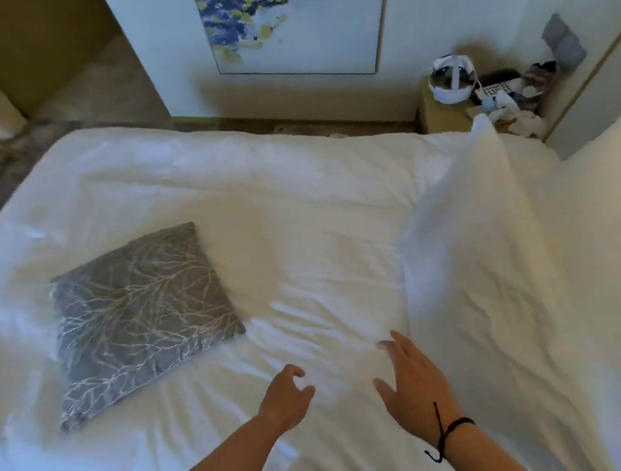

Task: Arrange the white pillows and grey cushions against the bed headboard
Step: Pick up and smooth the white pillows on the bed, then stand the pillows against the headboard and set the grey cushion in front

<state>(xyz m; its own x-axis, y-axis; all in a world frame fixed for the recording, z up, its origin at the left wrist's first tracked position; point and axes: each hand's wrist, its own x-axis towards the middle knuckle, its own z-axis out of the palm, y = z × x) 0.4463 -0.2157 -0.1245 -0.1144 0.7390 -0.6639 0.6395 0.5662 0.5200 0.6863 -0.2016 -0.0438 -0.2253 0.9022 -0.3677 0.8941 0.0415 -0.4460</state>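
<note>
1. You're leaning over the bed (pixel 299 206) with both hands out above the sheet, neither one holding anything.
2. Your left hand (pixel 283 397) is hanging with fingers loosely curled; your right hand (pixel 413 380) is spread flat, fingers straight and pointing toward 11 o'clock.
3. The grey cushion (pixel 139 318) is lying flat at about 10 o'clock from your left hand, near but not touching, sitting like a diamond with its long diagonal running from 7 to 1 o'clock.
4. A blurry white pillow (pixel 462 229) is standing up at 1 o'clock from your right hand, apart from it.
5. So the left hand is looking nearer for the cushion and the right for the pillow. I can't tell where the headboard is, probably off to the right.
</note>
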